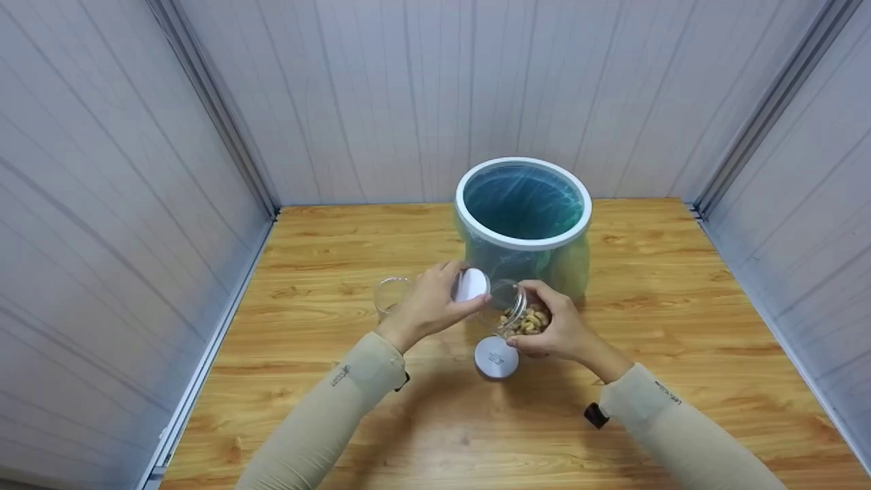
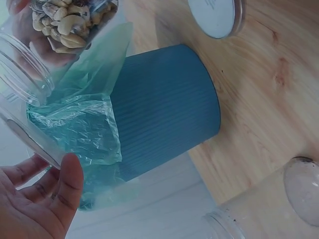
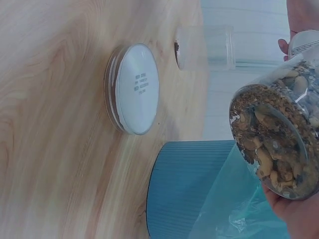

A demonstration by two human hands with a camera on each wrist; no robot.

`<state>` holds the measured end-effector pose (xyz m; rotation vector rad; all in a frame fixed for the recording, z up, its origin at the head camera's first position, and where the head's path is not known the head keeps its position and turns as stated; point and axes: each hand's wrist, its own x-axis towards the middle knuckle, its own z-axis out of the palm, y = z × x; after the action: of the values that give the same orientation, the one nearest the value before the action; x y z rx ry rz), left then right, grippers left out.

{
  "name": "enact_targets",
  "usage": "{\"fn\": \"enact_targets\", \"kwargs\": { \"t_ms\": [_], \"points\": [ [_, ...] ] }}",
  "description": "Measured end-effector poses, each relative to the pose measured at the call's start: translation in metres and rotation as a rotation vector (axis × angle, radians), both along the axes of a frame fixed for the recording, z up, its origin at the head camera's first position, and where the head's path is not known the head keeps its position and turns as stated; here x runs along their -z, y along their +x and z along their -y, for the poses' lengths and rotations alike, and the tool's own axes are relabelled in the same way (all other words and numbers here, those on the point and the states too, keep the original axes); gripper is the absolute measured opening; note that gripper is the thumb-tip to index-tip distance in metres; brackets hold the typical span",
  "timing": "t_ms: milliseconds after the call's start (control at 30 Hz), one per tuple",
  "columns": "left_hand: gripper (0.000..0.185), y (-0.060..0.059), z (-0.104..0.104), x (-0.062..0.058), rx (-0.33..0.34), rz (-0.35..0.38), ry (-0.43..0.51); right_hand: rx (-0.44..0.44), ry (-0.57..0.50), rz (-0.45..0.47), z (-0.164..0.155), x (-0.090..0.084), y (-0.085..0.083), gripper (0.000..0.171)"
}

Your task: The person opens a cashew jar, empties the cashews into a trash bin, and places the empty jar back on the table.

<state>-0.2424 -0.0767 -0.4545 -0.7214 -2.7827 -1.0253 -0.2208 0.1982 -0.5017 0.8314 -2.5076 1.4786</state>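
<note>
My left hand (image 1: 427, 303) pinches a round white lid (image 1: 471, 284) by its edge, tilted up beside the mouth of a clear jar. That jar (image 1: 529, 318) is gripped by my right hand (image 1: 559, 328) and lies tipped over, its mouth toward the left. Cashew nuts (image 2: 67, 25) fill its lower part. In the right wrist view, brown crumbs (image 3: 254, 112) show through the jar's base. Below the jar, a second white lid (image 1: 496, 357) with small print rests flat on the wooden table (image 1: 463, 442).
Behind the hands stands a blue-green bin (image 1: 524, 242) with a white rim and a green plastic liner (image 2: 82, 127). Another clear jar (image 1: 389, 294) without a lid stands left of my left hand, with dark bits at its base. Pale panelled walls (image 1: 381, 102) enclose the table.
</note>
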Motion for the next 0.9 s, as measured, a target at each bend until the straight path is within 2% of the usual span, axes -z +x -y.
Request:
{"fn": "enact_targets", "kwargs": {
  "t_ms": [400, 700, 900],
  "points": [
    [0.079, -0.006, 0.0031, 0.0055, -0.05, -0.008, -0.019, 0.015, -0.017, -0.01, -0.0053, -0.0051, -0.0002, 0.08],
    [0.08, -0.0076, 0.0045, 0.0023, -0.106, 0.003, -0.02, 0.008, -0.028, -0.014, -0.008, -0.0057, -0.0011, 0.08],
    [0.079, -0.0094, 0.0049, 0.0078, -0.103, -0.024, -0.031, 0.009, -0.044, -0.034, -0.0092, -0.0067, -0.0014, 0.08]
  ]
}}
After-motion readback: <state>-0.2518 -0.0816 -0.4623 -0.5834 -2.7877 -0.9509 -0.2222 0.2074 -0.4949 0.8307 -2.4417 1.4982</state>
